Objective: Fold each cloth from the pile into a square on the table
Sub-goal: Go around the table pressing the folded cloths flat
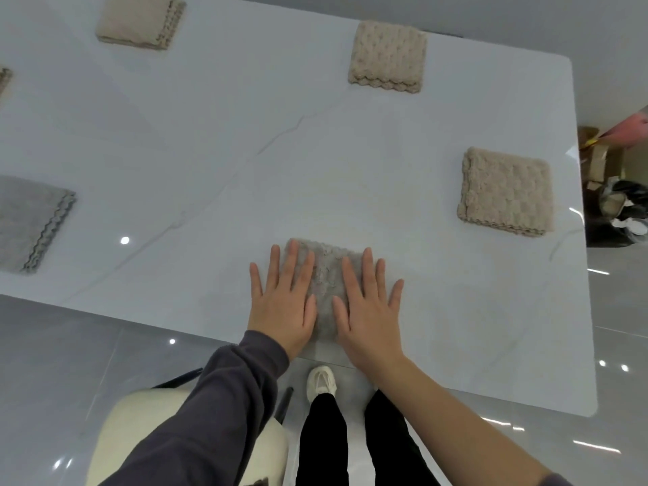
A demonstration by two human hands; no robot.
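A folded grey-beige cloth [326, 275] lies near the front edge of the white table [217, 163]. My left hand [284, 299] rests flat on the cloth's left part, fingers spread. My right hand [368, 310] lies flat on its right part, fingers spread too. Both hands cover most of the cloth; only its middle strip and far edge show. Neither hand grips anything.
Folded squares lie around the table: beige cloths at the far left [142, 21], far middle [387, 57] and right [506, 192], a grey one [29, 224] at the left edge. A cream chair [115, 440] stands below left. Clutter [613, 205] sits beyond the table's right edge.
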